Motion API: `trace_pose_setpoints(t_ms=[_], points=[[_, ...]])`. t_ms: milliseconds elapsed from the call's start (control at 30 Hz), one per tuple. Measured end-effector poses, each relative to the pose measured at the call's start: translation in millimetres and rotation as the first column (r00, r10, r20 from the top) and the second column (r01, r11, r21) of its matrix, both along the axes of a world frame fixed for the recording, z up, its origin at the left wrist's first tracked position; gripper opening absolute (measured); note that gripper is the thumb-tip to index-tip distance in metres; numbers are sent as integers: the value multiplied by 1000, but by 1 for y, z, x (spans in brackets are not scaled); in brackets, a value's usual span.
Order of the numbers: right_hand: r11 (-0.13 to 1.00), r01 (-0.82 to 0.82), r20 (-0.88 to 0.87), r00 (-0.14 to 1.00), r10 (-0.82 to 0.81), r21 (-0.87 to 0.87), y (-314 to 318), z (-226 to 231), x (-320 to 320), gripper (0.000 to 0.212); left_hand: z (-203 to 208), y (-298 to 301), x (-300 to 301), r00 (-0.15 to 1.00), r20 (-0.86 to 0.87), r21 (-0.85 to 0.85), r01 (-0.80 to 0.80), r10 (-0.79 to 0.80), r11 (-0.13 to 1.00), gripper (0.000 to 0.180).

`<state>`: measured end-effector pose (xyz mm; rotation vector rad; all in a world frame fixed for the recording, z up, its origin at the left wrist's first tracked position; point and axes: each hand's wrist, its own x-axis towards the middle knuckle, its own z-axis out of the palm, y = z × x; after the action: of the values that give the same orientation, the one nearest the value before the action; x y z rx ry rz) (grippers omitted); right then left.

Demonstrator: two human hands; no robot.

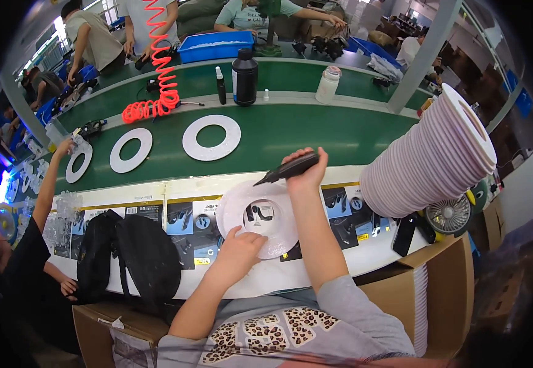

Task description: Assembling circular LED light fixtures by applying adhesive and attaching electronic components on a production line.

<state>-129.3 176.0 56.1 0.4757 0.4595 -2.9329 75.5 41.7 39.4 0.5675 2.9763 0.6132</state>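
Note:
A white flat ring (236, 205) lies on the near edge of the workbench in front of me. My left hand (240, 245) presses on its near rim with fingers spread over the inner edge. My right hand (306, 172) is raised just past the ring's far right side, closed around a black pointed tool (286, 169) whose tip aims left over the ring. A tall tilted stack of white rings (429, 162) stands to the right of my right arm.
Three more white rings (211, 137) lie on the green conveyor belt (315, 132). A black bottle (245, 76), a white bottle (328, 84) and a red coiled hose (159, 73) sit behind it. A black bag (128, 251) rests left; a small fan (449, 214) right. Other people work around.

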Motion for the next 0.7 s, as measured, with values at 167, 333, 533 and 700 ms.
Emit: trace_pose_setpoints(t_ms=[167,333,533,700], points=[[953,286,-310,901,-304,-102,50,48,13,32,5,7,-56,995,-87,78,61,-54,995,46],[880,475,-624,679,-387,-29,90,96,41,34,4,23,-187,961,-250,-41,114,-121,993,51],[875,475,-585,737,-340,90,116,82,54,33,17,23,-225,924,-382,149,28,31,988,55],[924,331,-500,843,-197,193,100,45,60,34,0,-19,-145,940,-222,262,-200,261,944,52]])
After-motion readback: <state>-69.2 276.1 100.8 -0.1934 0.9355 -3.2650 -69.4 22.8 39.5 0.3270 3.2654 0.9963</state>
